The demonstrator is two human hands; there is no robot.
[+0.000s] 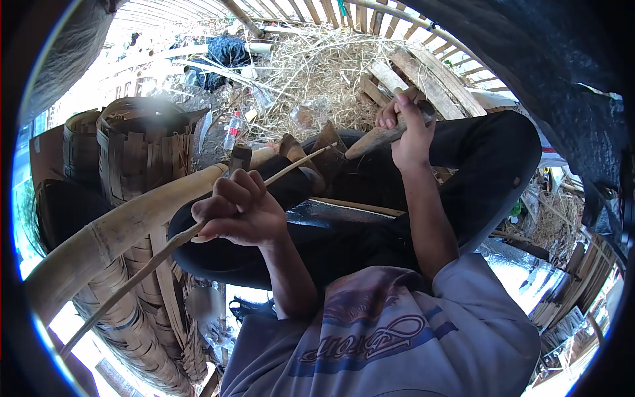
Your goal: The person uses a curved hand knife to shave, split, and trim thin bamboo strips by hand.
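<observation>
My left hand point(241, 210) is closed round a long thin bamboo strip point(132, 281). The strip runs from the lower left, through my fingers, to a pale tip at the centre. Held in my right hand point(411, 126) is a thick tapered wooden piece point(377, 140), its narrow end pointing down-left, close to the strip's tip but apart from it. Beside that tip is a brown, flared object point(327, 149), partly in shadow; I cannot tell what it is. My crossed legs in dark trousers point(489, 152) lie beneath both hands.
A thick bamboo pole point(132, 215) slants across the left, beside woven bamboo baskets point(142, 145). Ahead lie straw point(317, 73), a plastic bottle point(233, 130) and wooden planks point(430, 83). A slatted fence point(390, 23) curves behind. Dark sheeting point(549, 59) hangs at the upper right.
</observation>
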